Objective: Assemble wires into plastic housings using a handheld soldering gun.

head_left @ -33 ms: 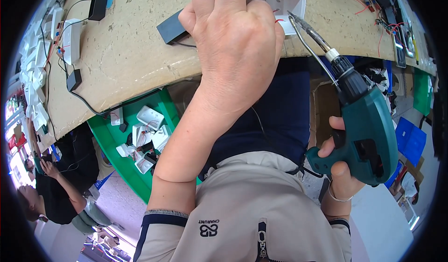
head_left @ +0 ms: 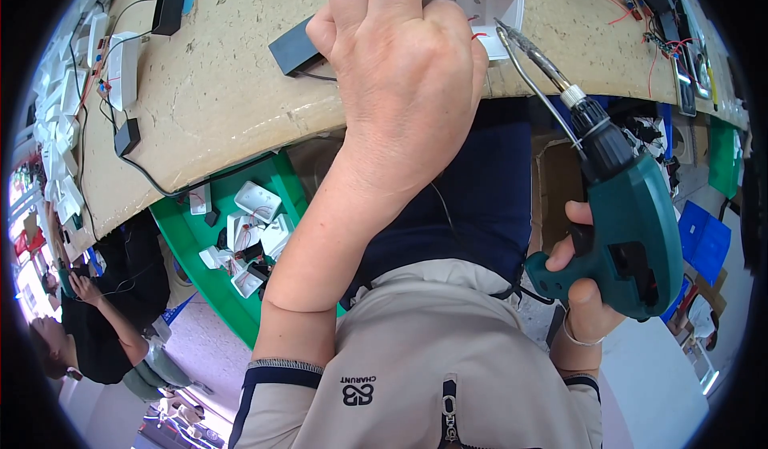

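My left hand (head_left: pixel 404 73) is closed at the near side of the table, its fingers around the left part of a white plastic case (head_left: pixel 506 9). Red wire ends (head_left: pixel 480 35) show inside the case; the fingertips are partly hidden. In my right hand (head_left: pixel 584 289) is a green soldering gun (head_left: pixel 640 225), gripped by its handle with fingers at the trigger. Its hot tip and thin solder feed tube (head_left: pixel 538 85) point up and left, meeting at the case's open side. Whether the tip touches a wire I cannot tell.
A black box (head_left: pixel 290 49) with a cable lies left of my left hand. Farther left are white cases (head_left: pixel 122 73) and black adapters (head_left: pixel 167 13). Below the table edge sits a green bin (head_left: pixel 216 289) of parts. Circuit boards (head_left: pixel 632 1) lie right. A co-worker (head_left: pixel 104 313) is at left.
The soldering gun has shifted very slightly down and to the right. My left hand and the white case have stayed put.
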A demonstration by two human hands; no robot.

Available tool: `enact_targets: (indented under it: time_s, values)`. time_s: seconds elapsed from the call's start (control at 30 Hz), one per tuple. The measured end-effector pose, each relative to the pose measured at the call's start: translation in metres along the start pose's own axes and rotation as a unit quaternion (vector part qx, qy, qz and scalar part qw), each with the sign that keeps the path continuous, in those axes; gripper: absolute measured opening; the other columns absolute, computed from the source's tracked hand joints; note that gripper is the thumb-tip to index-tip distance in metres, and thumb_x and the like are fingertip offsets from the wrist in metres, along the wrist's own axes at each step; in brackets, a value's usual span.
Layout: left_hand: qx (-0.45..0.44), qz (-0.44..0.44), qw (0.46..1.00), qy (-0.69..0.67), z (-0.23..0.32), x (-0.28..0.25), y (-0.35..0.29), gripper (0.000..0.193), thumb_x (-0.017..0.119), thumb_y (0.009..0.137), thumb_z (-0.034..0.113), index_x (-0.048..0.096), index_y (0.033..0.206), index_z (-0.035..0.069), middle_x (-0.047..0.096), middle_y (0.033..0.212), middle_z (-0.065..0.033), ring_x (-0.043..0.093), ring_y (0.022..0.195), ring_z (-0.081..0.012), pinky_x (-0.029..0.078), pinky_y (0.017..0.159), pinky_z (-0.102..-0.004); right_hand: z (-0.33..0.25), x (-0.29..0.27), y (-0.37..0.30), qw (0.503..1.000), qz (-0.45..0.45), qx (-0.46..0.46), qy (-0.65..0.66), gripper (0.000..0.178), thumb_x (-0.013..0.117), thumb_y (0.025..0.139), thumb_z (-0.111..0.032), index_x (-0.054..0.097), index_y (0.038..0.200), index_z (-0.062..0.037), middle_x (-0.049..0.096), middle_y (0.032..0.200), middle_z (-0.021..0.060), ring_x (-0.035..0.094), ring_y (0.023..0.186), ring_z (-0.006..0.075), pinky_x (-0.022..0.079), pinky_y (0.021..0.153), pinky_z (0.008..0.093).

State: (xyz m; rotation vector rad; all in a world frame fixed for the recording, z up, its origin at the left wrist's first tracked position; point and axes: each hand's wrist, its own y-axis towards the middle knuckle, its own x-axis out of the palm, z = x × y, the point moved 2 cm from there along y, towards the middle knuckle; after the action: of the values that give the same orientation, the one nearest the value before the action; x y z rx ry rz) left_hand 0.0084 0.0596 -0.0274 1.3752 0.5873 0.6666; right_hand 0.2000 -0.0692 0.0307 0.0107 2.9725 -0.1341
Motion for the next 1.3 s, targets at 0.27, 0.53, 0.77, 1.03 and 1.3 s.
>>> enact_targets:
  time_s: [0.27,0.53,0.77,1.03,1.3]
  values:
    - [0.032,0.0,0.999,0.011,-0.002,0.0,0.004,0.011,0.062,0.06,0.006,0.056,0.068,0.004,0.051,0.093,-0.0108,0.046,0.085,-0.0271,0.03,0.073,-0.0381,0.008,-0.011,-0.005,0.997,-0.01,-0.044,0.058,0.07,0.073,0.063,-0.034,0.043,0.11,0.0087,0.056,0.1,0.0221,0.06,0.062,0.0155,0.049,0.052,0.0223]
    - [-0.138,-0.249,0.955,0.087,0.036,-0.039,0.029,0.013,0.067,0.06,0.009,0.063,0.073,0.008,0.054,0.098,-0.0098,0.047,0.09,-0.0234,0.031,0.078,-0.033,0.009,-0.02,-0.002,0.994,-0.028,-0.066,0.086,0.075,0.073,0.063,-0.035,0.038,0.115,0.0064,0.055,0.1,0.0229,0.06,0.063,0.0163,0.051,0.053,0.0234]
    - [-0.121,-0.304,0.939,0.103,0.041,-0.04,0.02,0.02,0.069,0.06,0.011,0.064,0.079,0.012,0.055,0.099,-0.0069,0.048,0.09,-0.0199,0.028,0.078,-0.0295,0.008,-0.019,-0.001,0.996,-0.016,-0.062,0.063,0.075,0.071,0.064,-0.039,0.039,0.115,0.0062,0.055,0.1,0.0223,0.06,0.063,0.0151,0.05,0.053,0.0226]
    - [-0.088,-0.255,0.96,0.082,0.038,-0.032,0.007,0.016,0.061,0.06,0.008,0.059,0.075,0.012,0.053,0.073,0.0042,0.048,0.062,-0.0113,0.023,0.062,-0.0298,0.009,-0.02,-0.003,0.996,-0.007,-0.061,0.059,0.076,0.071,0.064,-0.037,0.038,0.115,0.0076,0.055,0.1,0.0223,0.059,0.062,0.0146,0.05,0.054,0.023]
    - [-0.098,-0.24,0.962,0.088,0.034,-0.031,0.014,0.019,0.064,0.056,0.008,0.057,0.072,0.014,0.047,0.063,0.0045,0.044,0.056,-0.0129,0.021,0.061,-0.031,0.01,-0.019,-0.005,0.996,0.001,-0.059,0.063,0.072,0.071,0.064,-0.037,0.042,0.113,0.0073,0.055,0.1,0.0224,0.06,0.062,0.0151,0.051,0.054,0.0232]
